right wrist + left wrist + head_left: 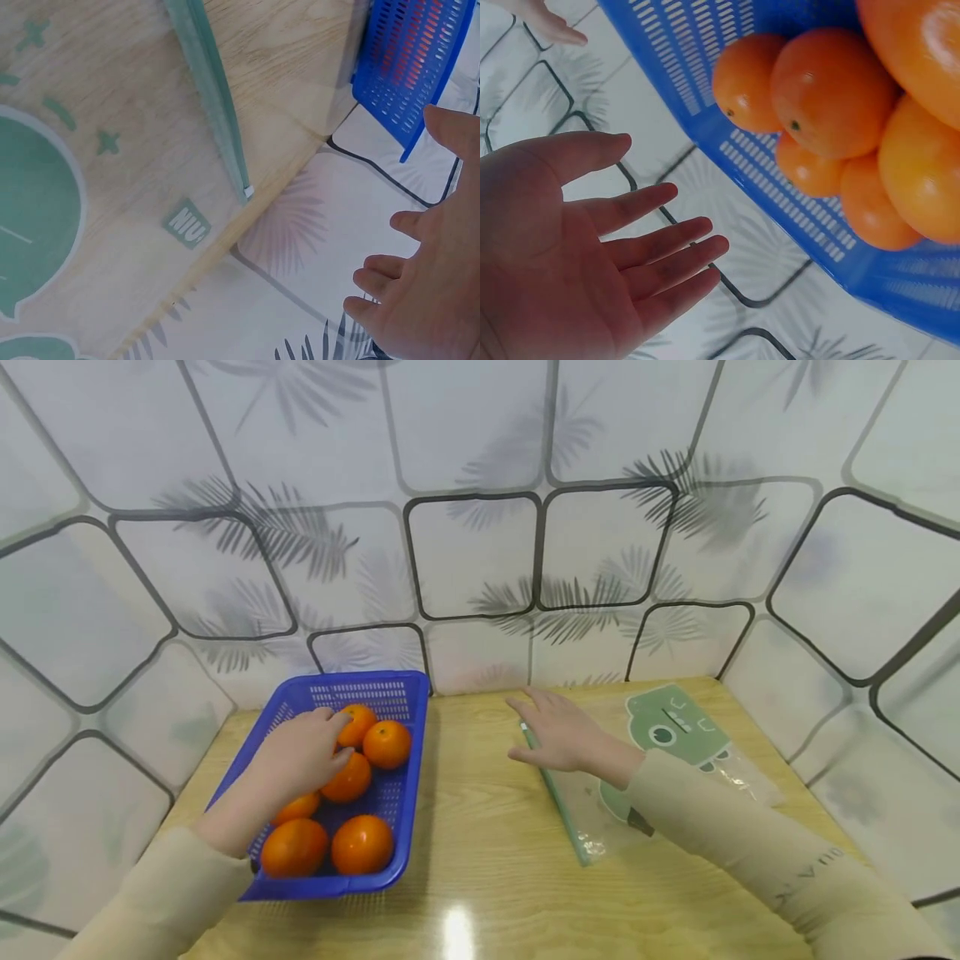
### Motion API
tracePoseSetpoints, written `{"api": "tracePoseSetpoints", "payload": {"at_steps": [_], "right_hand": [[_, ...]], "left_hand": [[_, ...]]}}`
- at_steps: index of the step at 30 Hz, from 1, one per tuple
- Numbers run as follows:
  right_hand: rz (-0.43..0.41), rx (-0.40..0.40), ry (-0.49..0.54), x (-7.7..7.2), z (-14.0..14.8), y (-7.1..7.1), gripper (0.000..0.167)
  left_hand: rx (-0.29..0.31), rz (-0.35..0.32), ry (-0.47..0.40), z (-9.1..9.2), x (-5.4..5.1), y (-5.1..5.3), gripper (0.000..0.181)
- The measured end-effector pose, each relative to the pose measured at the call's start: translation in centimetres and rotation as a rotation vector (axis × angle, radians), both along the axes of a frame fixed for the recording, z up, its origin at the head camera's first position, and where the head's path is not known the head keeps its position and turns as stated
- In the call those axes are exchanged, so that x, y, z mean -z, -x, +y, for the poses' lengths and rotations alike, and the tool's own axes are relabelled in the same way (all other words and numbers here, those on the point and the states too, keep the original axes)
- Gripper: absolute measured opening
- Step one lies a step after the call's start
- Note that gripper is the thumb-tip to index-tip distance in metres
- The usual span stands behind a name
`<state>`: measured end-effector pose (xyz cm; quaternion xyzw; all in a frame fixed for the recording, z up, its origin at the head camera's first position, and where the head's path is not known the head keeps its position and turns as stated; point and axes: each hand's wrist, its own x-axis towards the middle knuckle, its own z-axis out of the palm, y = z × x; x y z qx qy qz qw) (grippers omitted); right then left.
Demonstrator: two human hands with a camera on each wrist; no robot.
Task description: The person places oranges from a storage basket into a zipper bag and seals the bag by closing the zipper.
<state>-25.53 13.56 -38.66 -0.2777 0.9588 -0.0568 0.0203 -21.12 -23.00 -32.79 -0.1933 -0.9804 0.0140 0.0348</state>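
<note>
In the head view a blue plastic basket (412, 814) stands on the left of the table, with several oranges (362, 844) inside. My left hand (300, 756) hovers over it and hides part of the fruit. The left wrist view shows that hand (592, 255) with its fingers extended and apart from the oranges (832, 94). On the right lies a clear zip bag (585, 802) with a green dinosaur print (675, 727) and a green zip edge (562, 806). Above its left side my right hand (562, 735) is held with spread fingers, gripping nothing.
The wooden table (480, 802) carries a strip of bare wood between basket and bag. White walls (480, 556) with dark line squares and leaf prints rise behind and at both sides. A small white slider (249, 192) sits at one end of the zip edge.
</note>
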Motion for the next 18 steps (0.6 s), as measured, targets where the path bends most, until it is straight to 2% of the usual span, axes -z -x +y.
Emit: {"api": "tracePoseSetpoints", "payload": {"at_steps": [7, 14, 18], "right_hand": [[0.038, 0.001, -0.027, -0.2, 0.9, -0.1, 0.086], [0.053, 0.019, -0.037, 0.1, 2.0, -0.1, 0.087], [0.056, 0.03, -0.041, 0.4, 2.7, 0.0, 0.087]], "left_hand": [[0.072, 0.045, 0.013, 2.2, -0.3, 0.6, 0.033], [0.113, 0.045, 0.026, 4.3, -0.4, 1.3, 0.041], [0.139, 0.062, 0.026, 5.6, -0.6, 1.6, 0.038]]}}
